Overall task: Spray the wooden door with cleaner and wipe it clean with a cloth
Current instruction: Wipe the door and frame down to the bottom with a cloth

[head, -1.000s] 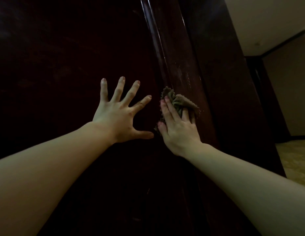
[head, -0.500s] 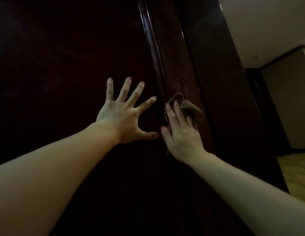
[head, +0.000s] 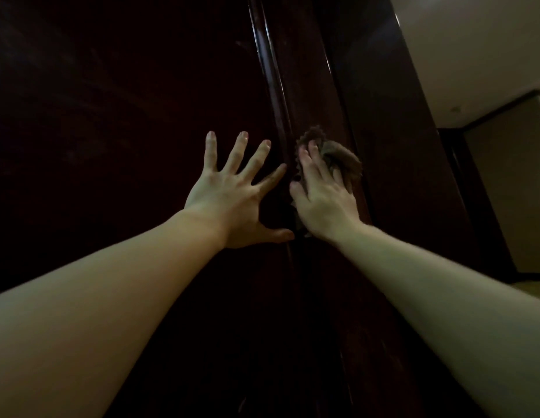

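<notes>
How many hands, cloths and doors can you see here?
Hands: 2, the left hand and the right hand
Cloths: 1, the cloth under the right hand
Doors: 1, the dark wooden door
Total: 4

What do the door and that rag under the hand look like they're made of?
The door looks like dark wood with a glossy varnish: light glints in a bright streak along its raised edge. The cloth under the right hand seems a soft, fuzzy grey-brown fabric, perhaps microfibre: it bunches in folds and has a zigzag-cut edge.
</notes>
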Tool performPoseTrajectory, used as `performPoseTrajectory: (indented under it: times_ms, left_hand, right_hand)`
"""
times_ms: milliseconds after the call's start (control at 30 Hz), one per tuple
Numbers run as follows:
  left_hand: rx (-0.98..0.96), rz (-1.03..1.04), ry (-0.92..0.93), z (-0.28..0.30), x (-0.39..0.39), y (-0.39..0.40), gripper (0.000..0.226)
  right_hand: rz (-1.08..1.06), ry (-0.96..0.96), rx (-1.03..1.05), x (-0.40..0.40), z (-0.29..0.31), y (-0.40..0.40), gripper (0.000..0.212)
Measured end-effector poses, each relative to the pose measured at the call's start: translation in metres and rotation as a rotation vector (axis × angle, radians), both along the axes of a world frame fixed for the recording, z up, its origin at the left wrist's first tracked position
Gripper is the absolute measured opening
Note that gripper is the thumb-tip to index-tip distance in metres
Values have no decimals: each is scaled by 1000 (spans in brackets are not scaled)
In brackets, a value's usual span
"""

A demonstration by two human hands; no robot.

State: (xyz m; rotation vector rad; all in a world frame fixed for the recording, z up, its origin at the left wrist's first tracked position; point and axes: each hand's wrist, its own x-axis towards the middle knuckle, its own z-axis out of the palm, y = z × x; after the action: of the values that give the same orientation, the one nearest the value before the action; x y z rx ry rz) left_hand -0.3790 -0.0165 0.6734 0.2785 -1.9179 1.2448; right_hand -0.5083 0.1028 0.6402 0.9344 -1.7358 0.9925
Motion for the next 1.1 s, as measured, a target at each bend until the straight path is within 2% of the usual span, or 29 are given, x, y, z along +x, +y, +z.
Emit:
performPoseTrajectory:
  times_ms: [200, 333, 467, 533, 633, 800, 1100]
  left_hand:
    - [15, -14, 0, -1, -2, 3, 108]
    - [2, -31, -8, 0, -2, 2, 107]
    - [1, -56, 24, 0, -4, 0, 119]
    - [8, -58, 38, 0, -4, 0, 124]
    - [11, -56, 39, -1, -3, 0, 124]
    - [16, -43, 38, -1, -2, 3, 124]
    - [34, -37, 41, -6, 1, 4, 122]
  right_hand:
    - [-71, -36, -40, -23, -83, 12, 73]
    - [-81, -82, -45, -19, -64, 10, 62]
    - [-5, -24, -1, -1, -8, 3, 56]
    - [-10, 36, 0, 4, -1, -3, 57]
    - [-55, 79, -8, 2, -34, -5, 60]
    - [-68, 21, 34, 2, -102, -2, 70]
    - [-128, -110, 106, 14, -109, 5, 62]
